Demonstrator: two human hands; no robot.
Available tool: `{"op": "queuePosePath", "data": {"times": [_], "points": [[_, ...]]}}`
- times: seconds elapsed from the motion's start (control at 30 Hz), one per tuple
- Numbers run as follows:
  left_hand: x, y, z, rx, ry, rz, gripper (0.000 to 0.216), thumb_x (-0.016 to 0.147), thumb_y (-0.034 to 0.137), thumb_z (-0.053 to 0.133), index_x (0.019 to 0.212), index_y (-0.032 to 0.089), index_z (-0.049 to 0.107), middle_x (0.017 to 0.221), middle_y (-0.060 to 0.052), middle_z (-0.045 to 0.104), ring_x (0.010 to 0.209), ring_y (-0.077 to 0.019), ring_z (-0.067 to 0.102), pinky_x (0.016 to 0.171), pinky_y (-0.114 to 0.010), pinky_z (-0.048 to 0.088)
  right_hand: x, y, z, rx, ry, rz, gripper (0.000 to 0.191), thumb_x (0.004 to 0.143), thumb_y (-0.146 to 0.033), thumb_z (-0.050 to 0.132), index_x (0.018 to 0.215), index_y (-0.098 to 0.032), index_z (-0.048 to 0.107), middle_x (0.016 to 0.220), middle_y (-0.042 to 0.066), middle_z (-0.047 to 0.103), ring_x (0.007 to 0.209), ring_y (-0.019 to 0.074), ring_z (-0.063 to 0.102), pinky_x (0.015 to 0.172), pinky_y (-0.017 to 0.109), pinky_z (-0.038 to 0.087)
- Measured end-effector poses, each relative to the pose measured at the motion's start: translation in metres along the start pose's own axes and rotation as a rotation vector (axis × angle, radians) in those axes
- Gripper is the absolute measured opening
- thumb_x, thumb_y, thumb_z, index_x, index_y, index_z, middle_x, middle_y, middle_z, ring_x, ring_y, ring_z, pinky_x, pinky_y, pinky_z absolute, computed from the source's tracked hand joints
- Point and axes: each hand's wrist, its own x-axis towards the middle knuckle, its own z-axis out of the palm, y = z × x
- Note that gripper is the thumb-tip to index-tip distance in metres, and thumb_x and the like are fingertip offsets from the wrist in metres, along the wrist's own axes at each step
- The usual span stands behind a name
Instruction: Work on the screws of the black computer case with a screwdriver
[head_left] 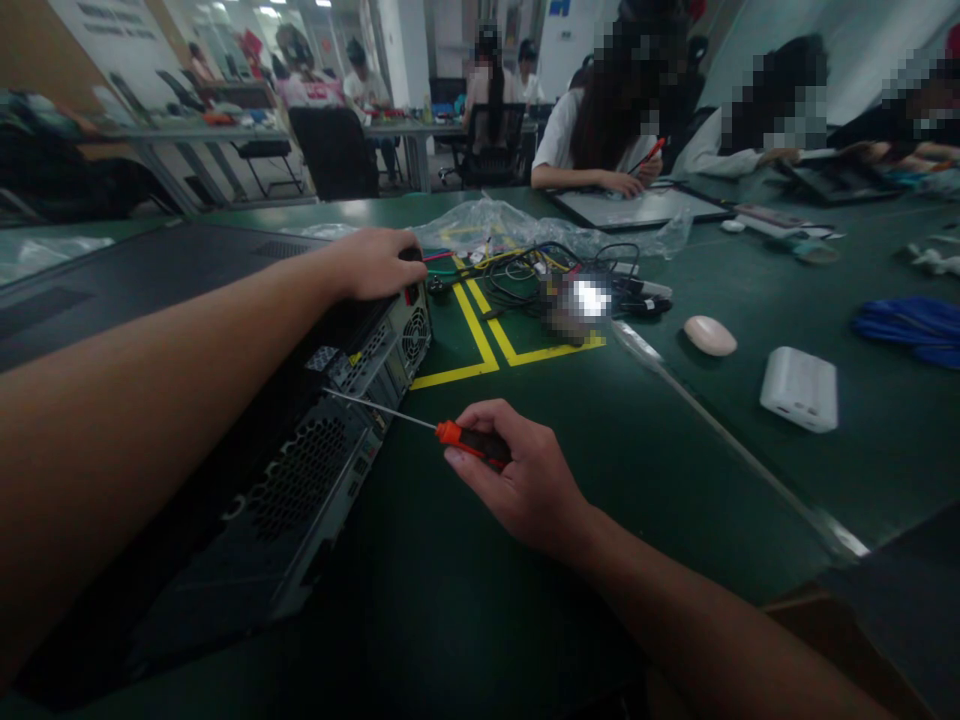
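A black desktop computer case (187, 262) lies on its side at the left, its metal rear panel (390, 365) with vents and ports facing right. My left hand (381, 262) is over the far rear corner of the case, its fingers bent down over the edge and partly hidden. In my right hand (517, 465) is a screwdriver (476, 443) with a red and black handle, held closed between thumb and fingers. Its long thin shaft points left, and the tip meets the rear panel near a slotted bracket (326, 362). Whether the tip sits in a screw is too small to tell.
Tangled cables (517, 265) and clear plastic wrap (480, 215) lie beyond the case. Yellow tape (480, 330) marks the green table (675, 480). At the right are a pink oval object (709, 336), a white box-shaped device (799, 388) and blue material (911, 328). People work across the table.
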Motion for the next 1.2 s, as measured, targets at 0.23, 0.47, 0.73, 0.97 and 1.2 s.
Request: {"op": "queuePosePath", "data": {"times": [0.23,0.47,0.73,0.97,1.2], "points": [[-0.0007,0.0015,0.0003,0.002,-0.005,-0.012,0.081,0.096,0.058,0.053,0.168,0.027,0.073,0.157,-0.014,0.082,0.145,-0.0445,0.072,0.122,-0.053,0.056,0.0002,-0.0004,-0.0003,-0.015,-0.003,-0.002,0.013,0.106,-0.034,0.077,0.115,-0.026,0.071,0.102,0.002,0.081,0.081,0.0176,0.069,0.076,0.032,0.054],[0.0009,0.0001,0.0017,0.030,0.000,-0.015,0.077,0.100,0.061,0.049,0.165,0.029,0.075,0.156,-0.012,0.082,0.144,-0.0402,0.073,0.120,-0.048,0.057,-0.0003,0.0004,0.0003,-0.003,-0.003,-0.002,0.013,0.108,-0.035,0.077,0.115,-0.026,0.071,0.101,0.002,0.081,0.080,0.0175,0.070,0.076,0.031,0.054],[-0.0016,0.0021,-0.0014,0.036,-0.021,-0.027,0.079,0.102,0.062,0.047,0.167,0.026,0.073,0.160,-0.013,0.079,0.144,-0.0398,0.073,0.121,-0.046,0.056,-0.0004,0.0000,0.0006,0.009,0.006,-0.010,0.013,0.107,-0.034,0.077,0.115,-0.025,0.071,0.101,0.002,0.080,0.081,0.0176,0.071,0.076,0.031,0.054],[-0.0009,0.0014,0.0000,0.032,-0.002,-0.017,0.076,0.101,0.060,0.049,0.165,0.029,0.075,0.157,-0.011,0.082,0.144,-0.0398,0.073,0.119,-0.046,0.058,0.0005,-0.0025,-0.0007,0.001,-0.009,0.021,0.014,0.107,-0.035,0.078,0.114,-0.025,0.072,0.101,0.002,0.080,0.082,0.0179,0.070,0.079,0.031,0.056],[-0.0007,0.0023,-0.0001,0.029,-0.007,-0.019,0.077,0.100,0.057,0.048,0.165,0.025,0.075,0.156,-0.013,0.082,0.144,-0.0410,0.073,0.121,-0.048,0.056,-0.0002,-0.0013,-0.0004,0.000,-0.006,0.004,0.015,0.108,-0.037,0.078,0.115,-0.025,0.073,0.103,0.003,0.081,0.084,0.0181,0.071,0.080,0.032,0.057]]}}
